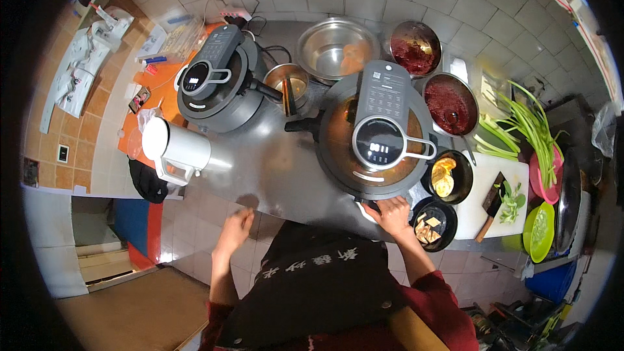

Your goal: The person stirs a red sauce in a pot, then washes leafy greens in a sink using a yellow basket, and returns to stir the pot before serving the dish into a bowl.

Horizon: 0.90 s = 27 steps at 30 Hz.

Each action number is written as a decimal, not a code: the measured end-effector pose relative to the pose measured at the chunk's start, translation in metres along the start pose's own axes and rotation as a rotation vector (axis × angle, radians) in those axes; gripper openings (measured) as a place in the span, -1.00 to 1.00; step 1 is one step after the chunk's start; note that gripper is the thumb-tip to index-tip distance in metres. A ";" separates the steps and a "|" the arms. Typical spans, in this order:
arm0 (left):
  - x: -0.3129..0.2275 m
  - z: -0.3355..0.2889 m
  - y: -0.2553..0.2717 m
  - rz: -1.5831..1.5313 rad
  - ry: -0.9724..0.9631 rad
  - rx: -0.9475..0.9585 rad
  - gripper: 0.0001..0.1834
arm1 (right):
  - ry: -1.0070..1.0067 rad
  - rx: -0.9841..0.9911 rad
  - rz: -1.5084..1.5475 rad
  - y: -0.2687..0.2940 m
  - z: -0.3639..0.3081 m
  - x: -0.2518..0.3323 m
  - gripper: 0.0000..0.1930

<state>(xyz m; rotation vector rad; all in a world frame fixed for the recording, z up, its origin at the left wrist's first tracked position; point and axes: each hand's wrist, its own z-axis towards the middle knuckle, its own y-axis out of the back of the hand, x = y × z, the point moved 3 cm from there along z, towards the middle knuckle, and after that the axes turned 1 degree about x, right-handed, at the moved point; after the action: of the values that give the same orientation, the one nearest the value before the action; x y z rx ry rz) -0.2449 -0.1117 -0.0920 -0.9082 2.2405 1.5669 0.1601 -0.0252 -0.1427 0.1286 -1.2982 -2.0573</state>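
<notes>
My right hand point(392, 216) is closed at the table's front edge, right against the front of a large grey electric cooker point(325, 166). A white, cloth-like thing point(365, 212) shows beside its thumb; what the fingers grip is mostly hidden. My left hand point(236, 229) hangs before the table edge, fingers curled in, with nothing visible in them. The cooker has a see-through lid with brown contents under it and a grey control panel point(383, 94) on top. To the right of my right hand are a black bowl point(447, 242) with pale slices and another black bowl point(465, 170) with yellow pieces.
A second cooker point(221, 114) and a white kettle point(175, 149) stand left. Behind are a steel basin point(318, 42), a small pot point(276, 75) and two bowls of dark red food point(448, 101). A cleaver point(492, 208) lies on the cutting board point(478, 221), near greens point(536, 117) and a green bowl point(539, 231).
</notes>
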 end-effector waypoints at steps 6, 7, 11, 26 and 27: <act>-0.070 0.160 0.029 0.059 -0.431 -0.275 -0.77 | -0.039 0.084 -0.001 0.001 0.007 0.002 -0.67; -0.078 0.184 0.031 0.109 -0.515 -0.304 -0.73 | -0.034 0.066 -0.003 0.002 0.008 0.003 -0.68; -0.093 0.246 0.023 0.436 -0.666 -0.309 -0.56 | -0.045 0.060 -0.037 0.001 0.011 0.004 -0.69; -0.080 0.277 0.024 0.304 -0.934 -0.238 -0.54 | -0.094 0.129 -0.091 -0.001 0.017 0.008 -0.61; -0.082 0.277 0.027 0.263 -0.957 -0.261 -0.56 | -0.090 0.120 -0.093 -0.002 0.017 0.008 -0.60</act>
<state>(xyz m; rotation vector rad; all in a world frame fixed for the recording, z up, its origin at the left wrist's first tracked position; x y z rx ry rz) -0.2364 0.1745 -0.1344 0.1425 1.5068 1.8704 0.1457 -0.0165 -0.1332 0.1539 -1.4968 -2.0831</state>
